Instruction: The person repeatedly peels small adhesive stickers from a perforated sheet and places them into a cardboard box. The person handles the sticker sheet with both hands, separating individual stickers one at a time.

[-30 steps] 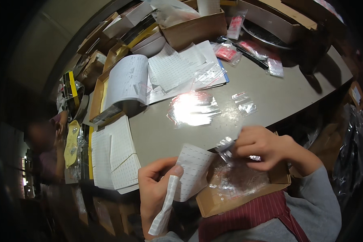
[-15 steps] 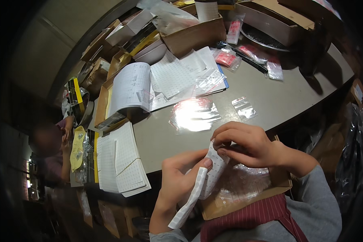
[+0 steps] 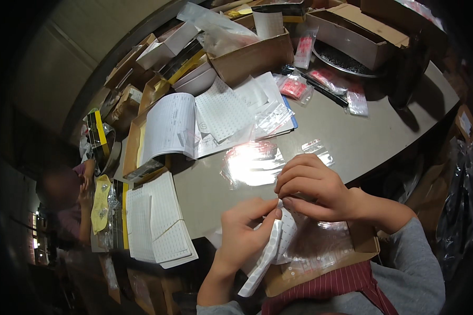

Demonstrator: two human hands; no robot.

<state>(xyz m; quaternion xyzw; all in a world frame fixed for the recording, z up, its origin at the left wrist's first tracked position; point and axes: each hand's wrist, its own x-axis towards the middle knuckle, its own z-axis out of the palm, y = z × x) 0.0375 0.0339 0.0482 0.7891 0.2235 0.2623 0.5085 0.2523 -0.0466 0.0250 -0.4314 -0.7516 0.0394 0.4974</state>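
My left hand grips a folded white sheet of small round labels between thumb and fingers. The sheet's long folded strip slants down toward my lap. At its top edge, my right hand is closed in a pinch, its fingertips meeting the left thumb and forefinger. Whether a single label is between those fingertips is too small to tell. Below both hands, a shallow cardboard box holds clear plastic bags. Beyond the hands lie a shiny stack of clear zip bags and a few loose ones.
An open notebook and printed sheets lie farther back. Banded label sheets rest at the left edge. Cardboard boxes, red-marked bag packs and a black pen line the back. Another person's hand is at far left.
The sheet has been drawn in and lies flatter, its top now between both hands' fingertips. My left hand has shifted slightly right. The view has tilted a little, so the table appears lower.
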